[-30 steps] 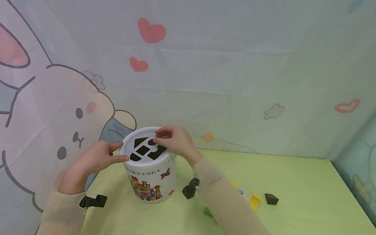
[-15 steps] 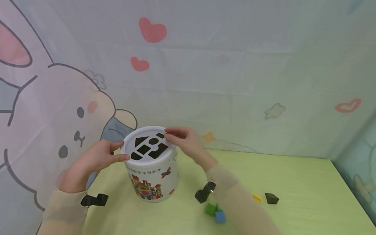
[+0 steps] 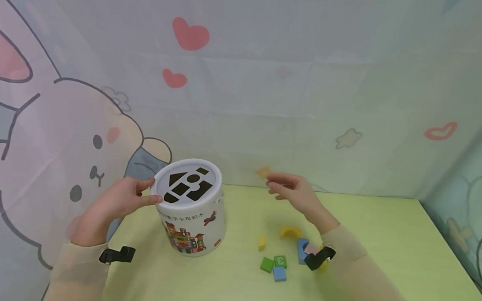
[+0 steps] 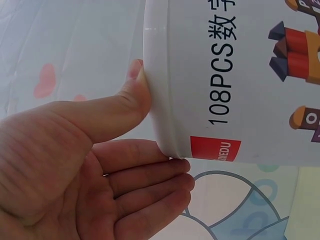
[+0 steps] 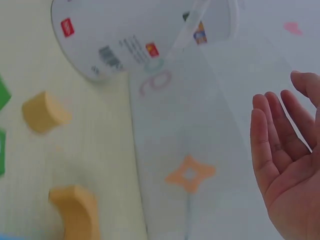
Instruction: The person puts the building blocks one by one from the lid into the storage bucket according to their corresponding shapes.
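Note:
A white block bucket [image 3: 191, 228] with a printed toy-building picture stands on the table, its lid [image 3: 219, 181] cut with several shaped holes. My left hand [image 3: 126, 198] holds it by the upper left edge; the left wrist view shows the thumb on the lid and the other fingers [image 4: 150, 175] at the side below the rim. Away to the right, my right hand [image 3: 298, 194] is in the air above the table with nothing in it, its fingers loosely extended. Below it lie a yellow arch block [image 3: 291, 232] and a small yellow block [image 3: 262, 243].
Green cubes [image 3: 266, 264] and a blue cube [image 3: 280, 274] lie right of the bucket. A blue block [image 3: 301, 251] and a pink block [image 3: 312, 248] are partly covered by the right wrist's camera. A patterned cloth [image 3: 244, 99] hangs behind the table [image 3: 384, 263].
My right hand has left the lid and moved right through the air, uncovering the lid's holes and several blocks. The left hand keeps its hold on the bucket's edge.

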